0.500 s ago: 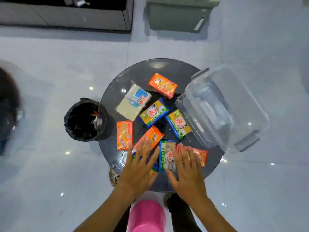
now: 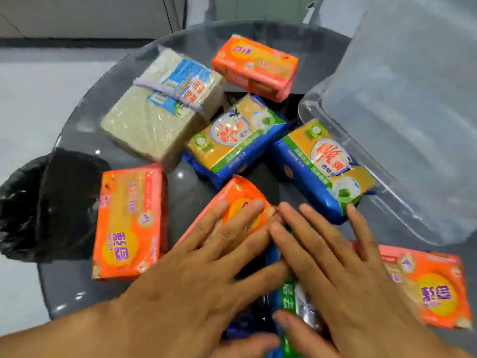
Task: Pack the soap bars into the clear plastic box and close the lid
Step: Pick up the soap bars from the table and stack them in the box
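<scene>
Several wrapped soap bars lie scattered on the round grey glass table (image 2: 77,125). A pale double pack (image 2: 162,104) and an orange bar (image 2: 254,67) lie at the back, two blue-and-yellow bars (image 2: 233,140) (image 2: 322,166) in the middle, orange bars at the left (image 2: 127,220) and right (image 2: 428,285). The clear plastic box (image 2: 402,104) stands tilted at the right. My left hand (image 2: 206,270) lies flat, fingers spread, on a slanted orange bar (image 2: 237,197). My right hand (image 2: 333,267) rests fingers apart on a green-and-blue bar (image 2: 291,298) beside it.
A bin lined with a black bag (image 2: 44,205) stands on the floor against the table's left edge. Grey furniture and a green container (image 2: 258,7) stand beyond the table. The white tiled floor (image 2: 31,94) surrounds it.
The view has come much closer to the table. Both hands have slid forward over the near bars, the left now lying on the slanted orange bar.
</scene>
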Demonstrator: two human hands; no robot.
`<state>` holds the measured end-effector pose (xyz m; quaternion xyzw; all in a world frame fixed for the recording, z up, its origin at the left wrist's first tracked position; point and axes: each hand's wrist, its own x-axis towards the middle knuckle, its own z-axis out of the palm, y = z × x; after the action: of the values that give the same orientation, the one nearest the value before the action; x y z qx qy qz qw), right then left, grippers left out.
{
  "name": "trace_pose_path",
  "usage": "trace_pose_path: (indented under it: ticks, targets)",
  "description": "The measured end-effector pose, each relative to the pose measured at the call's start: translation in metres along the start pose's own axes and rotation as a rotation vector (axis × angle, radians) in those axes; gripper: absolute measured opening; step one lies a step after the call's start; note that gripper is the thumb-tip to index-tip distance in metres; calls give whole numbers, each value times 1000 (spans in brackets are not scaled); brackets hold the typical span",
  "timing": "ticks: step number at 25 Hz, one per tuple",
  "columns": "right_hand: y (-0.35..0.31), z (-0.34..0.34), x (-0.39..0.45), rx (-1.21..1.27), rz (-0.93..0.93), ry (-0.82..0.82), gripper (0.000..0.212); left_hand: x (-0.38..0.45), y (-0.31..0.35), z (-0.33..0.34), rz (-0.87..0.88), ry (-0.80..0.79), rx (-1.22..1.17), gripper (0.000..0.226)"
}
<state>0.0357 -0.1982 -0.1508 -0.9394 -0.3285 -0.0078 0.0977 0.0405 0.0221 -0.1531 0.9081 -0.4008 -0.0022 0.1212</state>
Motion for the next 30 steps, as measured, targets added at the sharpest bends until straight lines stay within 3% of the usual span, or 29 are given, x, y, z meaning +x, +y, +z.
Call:
trace_pose_path:
  ticks: [10,16,19,21,23,26,30]
  targets:
    - [-9,-6,-11,17,59,-63,73,-8,7,-12,-28,-127,219,72]
    - [-9,-10,-16,90,52,-54,72,-10,16,-14,-53,-148,186,76]
    - [-7,-24,-23,201,-10,-58,73,-11,23,-19,-105,-157,3,69]
    - [9,-43,-33,177,-28,6,70,-8,21,-31,-199,37,-157,58]
    - [30,-62,-46,1,-14,-48,64,-4,16,-43,-382,223,-116,47]
    - [46,-69,-57,-200,83,-263,63,10,16,-46,-582,52,156,47]
    - [52,-56,-50,-163,104,-225,62,29,12,-39,-700,-5,2,49]
